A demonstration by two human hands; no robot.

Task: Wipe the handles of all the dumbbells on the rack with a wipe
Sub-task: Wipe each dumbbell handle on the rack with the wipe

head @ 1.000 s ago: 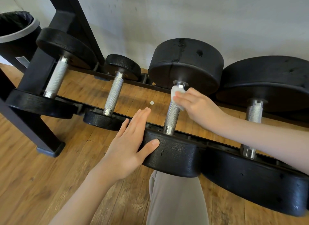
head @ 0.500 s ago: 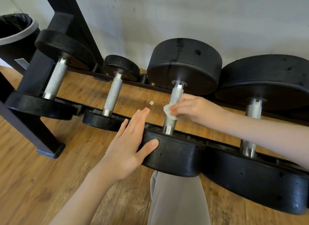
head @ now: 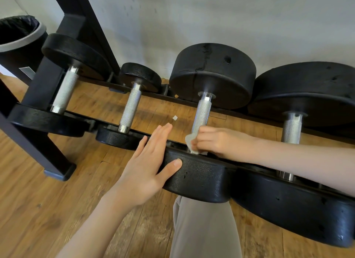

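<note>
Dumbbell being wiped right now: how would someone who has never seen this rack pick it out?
On the black rack against the wall, four dumbbells lie in a row. It is the third dumbbell from the left end. It alone has the right hand pressing a white wipe to its handle and the left hand on its near weight.

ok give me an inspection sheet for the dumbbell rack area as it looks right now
Surface: wood floor under a black rack.
Job's things: four dumbbells; wipe at the near end of the third handle.
Clutter: small white scrap on the floor.
Hands: right hand grips the wipe; left hand flat against the third dumbbell's near head.
Cables: nothing seen.
Surroundings: white wall, lined bin at far left.
</note>
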